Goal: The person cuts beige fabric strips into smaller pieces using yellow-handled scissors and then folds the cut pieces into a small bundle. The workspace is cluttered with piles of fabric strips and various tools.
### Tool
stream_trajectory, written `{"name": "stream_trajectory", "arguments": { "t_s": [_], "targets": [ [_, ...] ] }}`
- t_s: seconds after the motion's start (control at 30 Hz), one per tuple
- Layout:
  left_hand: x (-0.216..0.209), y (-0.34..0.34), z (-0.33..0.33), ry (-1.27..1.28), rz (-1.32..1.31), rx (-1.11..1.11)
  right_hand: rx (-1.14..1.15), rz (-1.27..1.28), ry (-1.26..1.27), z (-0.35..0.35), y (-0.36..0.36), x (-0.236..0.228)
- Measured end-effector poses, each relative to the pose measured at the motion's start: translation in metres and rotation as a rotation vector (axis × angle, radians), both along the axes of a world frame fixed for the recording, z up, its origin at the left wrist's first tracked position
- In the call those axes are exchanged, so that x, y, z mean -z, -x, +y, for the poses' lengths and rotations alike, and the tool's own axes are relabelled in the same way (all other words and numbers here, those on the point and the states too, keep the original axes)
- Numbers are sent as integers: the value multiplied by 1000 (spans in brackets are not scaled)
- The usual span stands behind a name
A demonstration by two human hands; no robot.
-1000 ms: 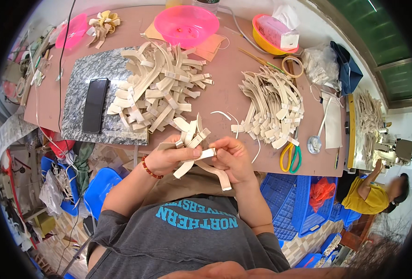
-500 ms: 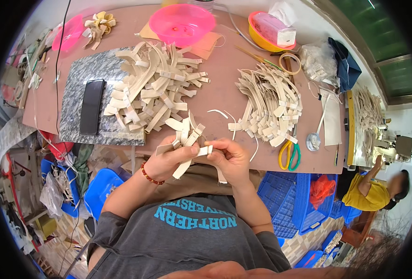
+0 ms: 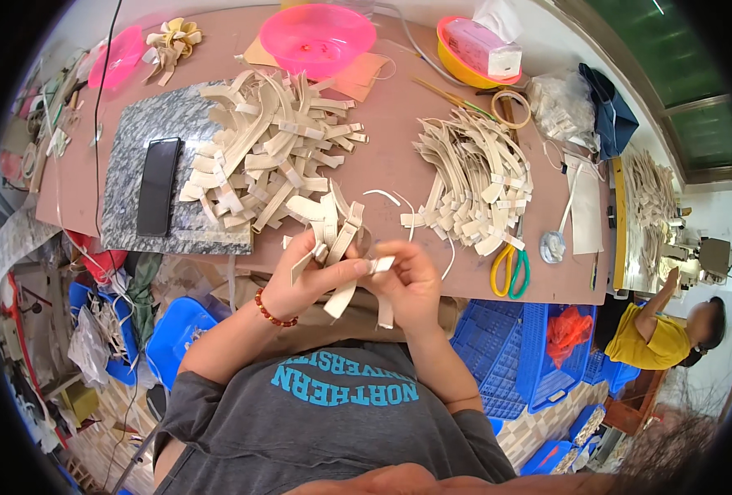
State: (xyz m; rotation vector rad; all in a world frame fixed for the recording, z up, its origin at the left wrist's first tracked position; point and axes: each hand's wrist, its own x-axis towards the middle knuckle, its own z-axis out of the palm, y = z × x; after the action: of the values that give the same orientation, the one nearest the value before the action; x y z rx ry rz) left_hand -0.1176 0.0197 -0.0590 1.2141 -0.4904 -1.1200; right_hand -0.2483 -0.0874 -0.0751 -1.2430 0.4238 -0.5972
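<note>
Several cream fabric strips (image 3: 326, 219) fan out from my left hand (image 3: 312, 276), which is closed round them at the table's near edge. My right hand (image 3: 411, 285) is closed beside it, thumb and finger pinching the end of one cream strip (image 3: 381, 265). Another strip end hangs down below the right fingers. Just beyond my left hand lies a large tangled pile of cream strips (image 3: 271, 157). A second pile (image 3: 475, 186), laid more in line, is to the right. Scissors (image 3: 508, 271) with one yellow and one green handle lie at its near end.
A black phone (image 3: 160, 188) rests on a grey stone slab (image 3: 125, 144). Pink basins (image 3: 318, 37) and a yellow basin (image 3: 457, 70) stand at the back. Blue crates (image 3: 535, 355) are below the table's right side. At far right a person in yellow (image 3: 651, 338) works at a machine.
My right hand has shifted slightly down and the strips in my grip have turned a little. The whole view has slid slightly; the piles look unchanged.
</note>
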Motion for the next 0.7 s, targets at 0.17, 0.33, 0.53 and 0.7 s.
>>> {"name": "stream_trajectory", "arguments": {
  "t_s": [0.17,0.33,0.53,0.7],
  "targets": [
    [29,-15,7,-17,-25,-157,8,-187,-78,-17,7,12],
    [28,-4,20,-28,301,35,-58,-87,139,-21,9,10],
    [16,7,18,-56,-30,-49,-48,148,293,-12,3,-11],
    [16,17,18,-30,-395,-162,9,268,510,-9,-3,-18]
  ]
}}
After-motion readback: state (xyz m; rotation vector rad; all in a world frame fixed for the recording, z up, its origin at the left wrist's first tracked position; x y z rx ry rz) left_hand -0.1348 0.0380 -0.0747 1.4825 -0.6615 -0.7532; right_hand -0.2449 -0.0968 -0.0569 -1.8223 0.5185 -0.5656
